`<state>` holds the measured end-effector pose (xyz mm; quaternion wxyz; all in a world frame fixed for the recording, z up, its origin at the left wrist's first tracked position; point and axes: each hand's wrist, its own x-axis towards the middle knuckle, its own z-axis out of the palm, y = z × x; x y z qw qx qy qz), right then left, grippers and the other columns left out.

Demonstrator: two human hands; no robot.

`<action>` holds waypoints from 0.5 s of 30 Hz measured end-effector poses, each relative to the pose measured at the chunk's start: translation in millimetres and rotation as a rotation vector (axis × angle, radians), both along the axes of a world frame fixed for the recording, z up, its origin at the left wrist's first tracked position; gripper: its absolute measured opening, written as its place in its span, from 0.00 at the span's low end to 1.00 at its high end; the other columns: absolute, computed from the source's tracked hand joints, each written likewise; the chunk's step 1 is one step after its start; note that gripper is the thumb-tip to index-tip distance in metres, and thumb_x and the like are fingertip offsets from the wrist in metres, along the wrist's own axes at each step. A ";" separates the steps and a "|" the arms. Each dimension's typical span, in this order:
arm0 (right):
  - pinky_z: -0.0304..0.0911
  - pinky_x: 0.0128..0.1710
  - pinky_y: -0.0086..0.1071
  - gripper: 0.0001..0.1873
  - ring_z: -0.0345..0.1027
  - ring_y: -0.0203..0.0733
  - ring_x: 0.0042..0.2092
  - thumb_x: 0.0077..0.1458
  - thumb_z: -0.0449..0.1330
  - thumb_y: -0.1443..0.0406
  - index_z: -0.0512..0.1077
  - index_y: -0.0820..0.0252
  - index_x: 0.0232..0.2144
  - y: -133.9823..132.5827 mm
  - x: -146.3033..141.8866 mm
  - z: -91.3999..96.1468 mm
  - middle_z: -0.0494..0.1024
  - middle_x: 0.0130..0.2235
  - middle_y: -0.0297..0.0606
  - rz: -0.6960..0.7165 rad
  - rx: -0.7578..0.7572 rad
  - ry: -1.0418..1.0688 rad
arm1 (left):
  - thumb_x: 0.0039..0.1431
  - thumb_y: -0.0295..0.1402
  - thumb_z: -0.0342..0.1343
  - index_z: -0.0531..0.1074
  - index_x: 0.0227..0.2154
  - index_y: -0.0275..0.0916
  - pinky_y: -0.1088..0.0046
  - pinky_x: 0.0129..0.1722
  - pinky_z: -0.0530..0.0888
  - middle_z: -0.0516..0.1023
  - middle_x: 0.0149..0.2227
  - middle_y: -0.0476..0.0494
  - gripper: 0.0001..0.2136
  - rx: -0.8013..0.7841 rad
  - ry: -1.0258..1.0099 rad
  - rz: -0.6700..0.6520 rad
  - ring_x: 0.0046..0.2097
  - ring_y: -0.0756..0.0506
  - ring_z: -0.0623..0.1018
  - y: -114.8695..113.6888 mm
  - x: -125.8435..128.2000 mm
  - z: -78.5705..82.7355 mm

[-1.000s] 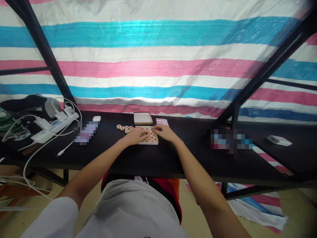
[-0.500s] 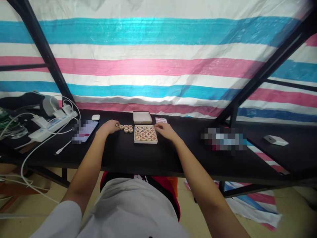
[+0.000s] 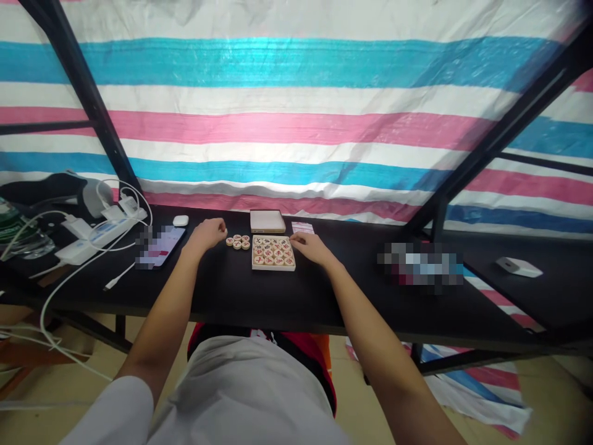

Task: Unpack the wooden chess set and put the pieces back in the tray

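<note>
Right hand (image 3: 309, 245) at box (image 3: 273, 268) corner, presumably steadying it; left hand (image 3: 210, 233) curled beside loose discs (image 3: 237, 245); cannot tell either grip's closure.

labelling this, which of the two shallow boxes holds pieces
The nearer box, by the right hand, holding rows of pieces; the farther box shows plain white inside.

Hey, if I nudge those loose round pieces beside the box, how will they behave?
The loose pieces lie flat, so they'd probably slide rather than tip. Their round outline suggests one might roll if stood on edge.
</note>
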<state>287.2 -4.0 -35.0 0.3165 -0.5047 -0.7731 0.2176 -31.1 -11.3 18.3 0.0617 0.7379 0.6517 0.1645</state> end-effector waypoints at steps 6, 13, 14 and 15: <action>0.60 0.35 0.32 0.11 0.64 0.38 0.31 0.52 0.55 0.60 0.74 0.59 0.32 1.3 0.0 0.3 0.76 0.30 0.35 -0.010 -0.008 -0.013 | 0.55 0.38 0.53 0.74 0.33 0.42 0.75 0.34 0.69 0.78 0.34 0.48 0.08 0.085 -0.118 -0.354 0.36 0.46 0.75 -13.4 63.9 -14.1; 0.58 0.33 0.31 0.11 0.63 0.37 0.30 0.52 0.54 0.60 0.73 0.59 0.32 2.8 -0.6 -2.4 0.74 0.28 0.34 0.020 0.002 -0.001 | 0.62 0.36 0.46 0.76 0.31 0.41 0.71 0.44 0.69 0.77 0.36 0.45 0.14 0.088 -0.057 -0.640 0.41 0.45 0.75 -14.5 85.3 -28.2; 0.58 0.33 0.31 0.11 0.63 0.37 0.30 0.52 0.54 0.60 0.73 0.59 0.32 2.9 -0.4 -2.9 0.73 0.27 0.34 0.021 0.000 0.001 | 0.62 0.36 0.46 0.76 0.33 0.41 0.71 0.46 0.69 0.77 0.38 0.45 0.13 0.104 -0.070 -0.649 0.43 0.45 0.74 -14.0 81.3 -27.1; 0.58 0.33 0.31 0.11 0.62 0.37 0.30 0.52 0.54 0.59 0.73 0.59 0.32 3.2 -0.3 -3.3 0.73 0.27 0.33 0.020 -0.002 0.001 | 0.61 0.35 0.47 0.76 0.35 0.41 0.70 0.48 0.68 0.76 0.41 0.44 0.12 0.132 -0.079 -0.621 0.45 0.45 0.73 -12.9 75.5 -25.5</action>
